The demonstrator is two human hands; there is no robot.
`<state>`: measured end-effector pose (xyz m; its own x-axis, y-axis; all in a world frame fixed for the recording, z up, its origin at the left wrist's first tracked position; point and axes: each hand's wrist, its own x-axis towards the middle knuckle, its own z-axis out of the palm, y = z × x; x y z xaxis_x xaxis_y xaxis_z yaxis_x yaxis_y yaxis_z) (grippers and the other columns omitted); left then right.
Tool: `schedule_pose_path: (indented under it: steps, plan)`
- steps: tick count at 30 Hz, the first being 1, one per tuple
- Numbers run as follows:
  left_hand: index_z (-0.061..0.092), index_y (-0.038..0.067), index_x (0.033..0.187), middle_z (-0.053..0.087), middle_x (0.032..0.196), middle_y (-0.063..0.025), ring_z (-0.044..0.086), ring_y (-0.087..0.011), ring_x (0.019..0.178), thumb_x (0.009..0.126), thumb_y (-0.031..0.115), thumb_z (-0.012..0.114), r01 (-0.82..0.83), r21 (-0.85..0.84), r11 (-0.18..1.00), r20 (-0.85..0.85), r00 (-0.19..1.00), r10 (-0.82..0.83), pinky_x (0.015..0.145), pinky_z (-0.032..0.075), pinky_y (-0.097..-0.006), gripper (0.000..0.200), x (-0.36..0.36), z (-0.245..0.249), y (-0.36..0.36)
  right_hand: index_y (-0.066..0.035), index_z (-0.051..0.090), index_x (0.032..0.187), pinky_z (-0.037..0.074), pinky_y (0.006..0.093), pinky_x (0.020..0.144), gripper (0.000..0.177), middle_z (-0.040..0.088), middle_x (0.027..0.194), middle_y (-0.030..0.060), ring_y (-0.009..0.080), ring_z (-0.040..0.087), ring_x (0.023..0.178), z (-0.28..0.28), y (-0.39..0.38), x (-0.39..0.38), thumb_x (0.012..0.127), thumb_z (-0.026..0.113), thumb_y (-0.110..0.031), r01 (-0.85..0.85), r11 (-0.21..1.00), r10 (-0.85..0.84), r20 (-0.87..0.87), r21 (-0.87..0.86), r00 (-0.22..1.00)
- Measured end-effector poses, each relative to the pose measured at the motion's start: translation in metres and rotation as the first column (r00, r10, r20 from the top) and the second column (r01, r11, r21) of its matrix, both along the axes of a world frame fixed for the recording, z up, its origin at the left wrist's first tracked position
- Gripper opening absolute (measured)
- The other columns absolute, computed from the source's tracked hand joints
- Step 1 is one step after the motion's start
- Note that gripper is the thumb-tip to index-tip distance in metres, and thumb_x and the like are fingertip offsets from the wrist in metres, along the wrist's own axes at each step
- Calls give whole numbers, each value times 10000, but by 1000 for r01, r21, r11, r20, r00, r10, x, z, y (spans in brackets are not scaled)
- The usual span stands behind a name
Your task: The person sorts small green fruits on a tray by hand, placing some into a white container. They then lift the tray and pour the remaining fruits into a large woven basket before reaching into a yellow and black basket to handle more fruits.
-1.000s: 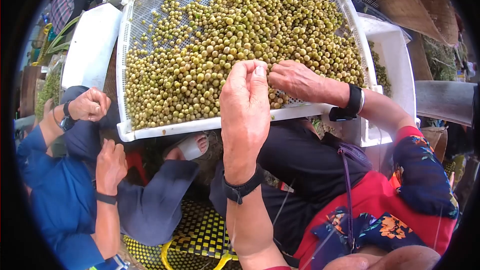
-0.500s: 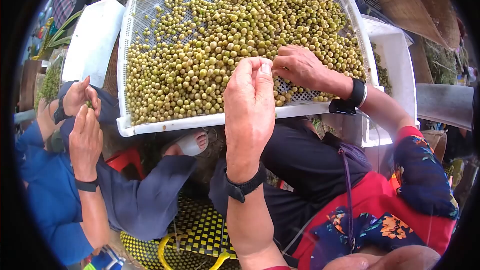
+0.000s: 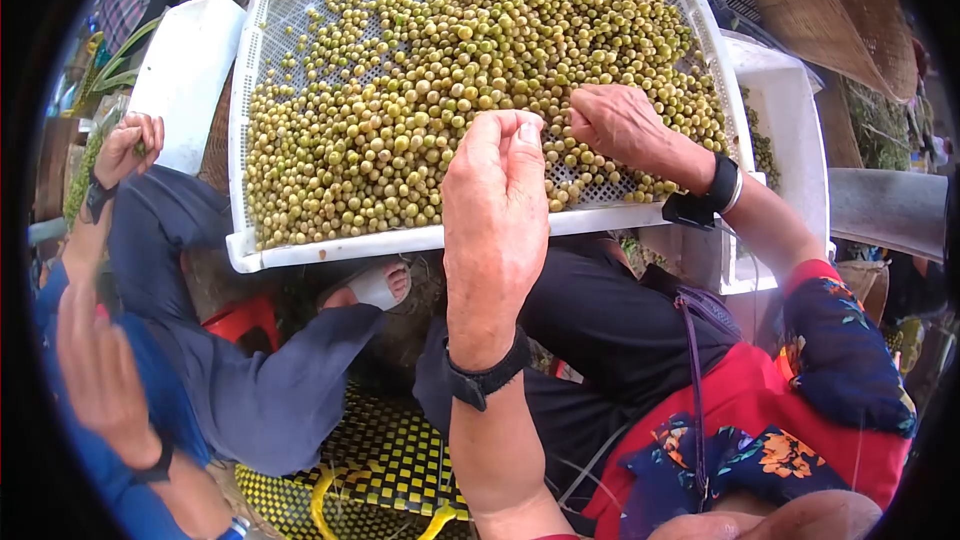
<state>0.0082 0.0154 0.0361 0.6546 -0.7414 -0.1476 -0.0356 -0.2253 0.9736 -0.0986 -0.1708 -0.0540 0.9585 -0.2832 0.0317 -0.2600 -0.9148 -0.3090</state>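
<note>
A white mesh tray (image 3: 340,252) holds a broad heap of small round yellow-green fruits (image 3: 400,135). Above its near edge, my left hand (image 3: 497,210) is raised with thumb and forefinger pinched together; whatever sits between the fingertips is too small or hidden to make out. Just to the right of it, my right hand (image 3: 625,125) is closed over the fruits, fingers curled inward and out of sight. A small gap separates the two hands. Whether the right fingers hold a fruit cannot be seen.
At left, a co-worker's raised hand (image 3: 132,147) pinches something green; their other hand (image 3: 105,370) is motion-blurred. White boxes (image 3: 190,70) flank the tray, the right one (image 3: 790,130) containing fruits. A yellow-black woven basket (image 3: 390,450) stands below, near a red stool (image 3: 245,320).
My right hand has drawn slightly right, away from my left fingertips. My left hand stays nearly still, pinched. The co-worker's hands have separated, one going up, the other down.
</note>
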Motion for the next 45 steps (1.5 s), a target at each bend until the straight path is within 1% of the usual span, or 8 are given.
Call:
schedule_pose_path:
  steps: [6,14,21,28,34,36,40,45]
  plan:
    - [608,-32,1026,628,895,-30,552,-75,830,1002,160,520,10,30,999,-11,1000,-9,770,465,-231,212,0,6,0,-26,486,792,430,433,620,286,522,724,151,350,546,705,-1,0,-9,901,620,-255,-74,997,73,49,24,996]
    - [605,-37,1040,631,929,-46,575,-96,851,1005,161,517,-12,-24,1000,-44,999,11,792,479,-245,219,1,-1,-1,-45,462,938,428,390,647,101,495,786,117,306,510,733,29,-5,-16,908,557,-57,105,866,-154,61,489,986]
    - [608,-5,1033,632,911,-30,577,-78,844,1007,135,484,-39,-47,998,-70,997,35,746,474,-214,189,1,8,-5,-163,579,1197,341,539,1006,379,540,1217,98,298,452,1230,15,66,-4,837,674,-236,-494,840,425,293,226,857]
    - [617,13,1055,649,962,-32,596,-78,862,1012,180,504,12,40,999,-102,995,-8,751,483,-220,206,-4,4,-9,-198,605,1056,252,682,1051,240,473,1266,76,337,362,1304,-30,32,55,867,609,-346,-372,924,376,26,-90,926]
    - [621,24,1059,646,956,-20,596,-73,853,1011,188,506,-17,34,999,-88,996,20,748,483,-222,205,-2,9,-7,-161,574,1154,417,538,1031,335,354,1449,176,388,418,1267,-19,-56,51,838,632,-65,-51,987,47,-28,-150,998]
    - [620,24,1054,641,952,-16,593,-71,851,1012,187,505,-1,54,999,-66,998,4,748,481,-221,205,-3,13,-7,-111,573,1123,494,424,914,276,467,1312,172,338,493,1180,6,-66,13,856,643,-118,9,940,50,166,-341,985]
    - [606,-32,1017,655,896,-81,594,-124,847,1009,159,498,-43,2,999,-109,993,43,793,480,-267,219,-4,8,-9,-65,553,933,479,423,731,237,556,911,126,290,575,904,46,-29,-52,848,669,-253,128,989,-116,-157,69,981]
    - [621,26,1037,639,905,-12,580,-62,823,1009,167,507,4,38,999,-78,997,-1,709,462,-205,183,-9,4,-12,-38,583,840,492,434,699,227,582,784,109,307,607,787,4,-14,-80,819,694,-235,147,985,-153,58,91,987]
